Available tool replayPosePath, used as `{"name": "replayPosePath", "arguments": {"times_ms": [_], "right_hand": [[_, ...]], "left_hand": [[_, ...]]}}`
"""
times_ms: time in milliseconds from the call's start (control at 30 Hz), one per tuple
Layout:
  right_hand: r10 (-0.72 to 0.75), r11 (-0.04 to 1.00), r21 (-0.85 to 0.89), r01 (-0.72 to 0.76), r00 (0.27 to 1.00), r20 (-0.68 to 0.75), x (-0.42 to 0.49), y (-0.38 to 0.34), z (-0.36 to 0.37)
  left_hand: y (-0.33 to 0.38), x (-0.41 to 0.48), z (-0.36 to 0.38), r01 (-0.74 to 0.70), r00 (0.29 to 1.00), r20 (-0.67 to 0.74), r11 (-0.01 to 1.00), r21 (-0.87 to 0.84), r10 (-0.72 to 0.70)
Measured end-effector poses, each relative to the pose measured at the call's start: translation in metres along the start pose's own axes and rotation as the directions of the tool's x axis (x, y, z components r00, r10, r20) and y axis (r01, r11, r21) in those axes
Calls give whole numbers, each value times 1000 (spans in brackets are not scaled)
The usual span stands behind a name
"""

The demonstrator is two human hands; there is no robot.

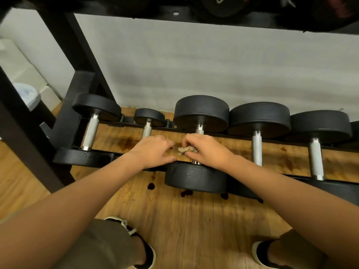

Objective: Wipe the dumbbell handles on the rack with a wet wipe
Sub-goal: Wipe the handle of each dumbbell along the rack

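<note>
My right hand (207, 150) is clenched around the crumpled wet wipe (185, 149), holding it at the handle (199, 131) of the middle dumbbell (195, 179), which lies on the lower tier of the rack (77, 82). My left hand (153, 150) sits just beside it, fingers bent and tips close to the wipe; I cannot tell whether it pinches the wipe or grips nothing. Other dumbbells (257, 150) lie on either side, above a stained wooden floor (194, 220)
</note>
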State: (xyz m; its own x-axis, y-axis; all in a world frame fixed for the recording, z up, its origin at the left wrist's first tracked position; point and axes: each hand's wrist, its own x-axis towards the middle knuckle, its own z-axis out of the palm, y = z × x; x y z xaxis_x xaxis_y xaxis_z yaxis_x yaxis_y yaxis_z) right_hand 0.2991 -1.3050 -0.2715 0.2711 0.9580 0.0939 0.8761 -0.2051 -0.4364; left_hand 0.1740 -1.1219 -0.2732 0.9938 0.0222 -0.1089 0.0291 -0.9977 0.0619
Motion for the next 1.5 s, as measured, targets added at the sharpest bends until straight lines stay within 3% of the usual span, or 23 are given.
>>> {"name": "replayPosePath", "arguments": {"times_ms": [300,400,533,700,933,1067,1233,1400,1500], "right_hand": [[-23,999,24,22,1000,21,18,-9,-6],[-77,987,-132,88,993,84,27,-6,-19],[-163,932,-320,171,985,54,48,4,-41],[-304,755,-564,335,940,152,74,16,-62],[-257,701,-591,399,915,312,98,40,-73],[-295,659,-645,386,922,251,98,48,-61],[-308,667,-643,377,925,223,100,53,-59],[-332,664,-641,385,920,210,102,58,-56],[-344,668,-637,385,919,195,102,60,-56]], "left_hand": [[10,-9,-3,76,990,-102,985,-153,-93],[-4,-14,-7,161,983,-63,972,-172,-174],[-34,-27,-11,293,953,-24,941,-170,-301],[-66,-46,-7,426,900,2,878,-219,-436],[-103,-54,6,518,853,74,818,-250,-517],[-123,-39,14,559,819,104,745,-365,-564],[-132,-19,22,481,840,50,697,-532,-541],[-134,-5,52,422,795,37,508,-751,-606],[-125,2,63,324,775,79,287,-901,-628]]}}
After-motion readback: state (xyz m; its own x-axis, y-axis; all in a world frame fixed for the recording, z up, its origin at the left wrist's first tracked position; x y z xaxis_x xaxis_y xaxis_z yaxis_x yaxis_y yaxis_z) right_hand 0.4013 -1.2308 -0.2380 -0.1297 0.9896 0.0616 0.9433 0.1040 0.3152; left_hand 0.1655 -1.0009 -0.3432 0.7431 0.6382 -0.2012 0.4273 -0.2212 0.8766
